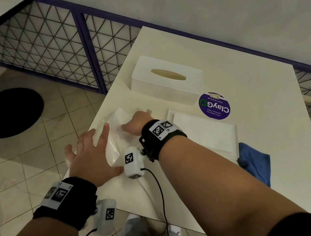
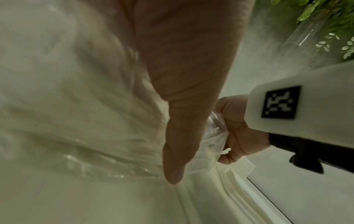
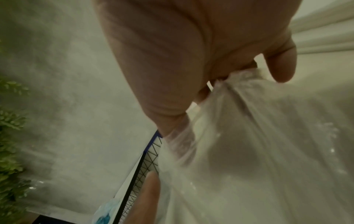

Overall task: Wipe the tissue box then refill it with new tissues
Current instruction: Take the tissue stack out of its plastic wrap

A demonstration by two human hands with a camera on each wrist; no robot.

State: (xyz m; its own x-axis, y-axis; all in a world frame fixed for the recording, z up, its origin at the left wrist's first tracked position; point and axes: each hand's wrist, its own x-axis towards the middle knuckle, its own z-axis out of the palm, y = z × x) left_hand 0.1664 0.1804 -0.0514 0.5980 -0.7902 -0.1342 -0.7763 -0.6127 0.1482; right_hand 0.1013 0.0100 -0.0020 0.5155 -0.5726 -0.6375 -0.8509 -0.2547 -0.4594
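The white woven tissue box (image 1: 166, 81) stands on the white table (image 1: 264, 183) with its oval slot facing up, beyond both hands. A pack of new tissues in clear plastic wrap (image 1: 113, 142) lies at the table's left edge. My left hand (image 1: 88, 150) presses flat on the near end of the pack with its fingers spread. My right hand (image 1: 139, 119) pinches a bunch of the plastic wrap (image 3: 239, 84) at the far end. In the left wrist view a straight finger (image 2: 178, 151) lies along the wrap, and the right hand (image 2: 237, 136) grips crinkled plastic.
A flat white rectangular slab (image 1: 205, 133) lies right of the hands; I cannot tell whether it is tissues or a lid. A blue cloth (image 1: 254, 162) sits by its near corner. A round purple sticker (image 1: 214, 106) lies near the box. A wire fence (image 1: 45, 47) and tiled floor are to the left.
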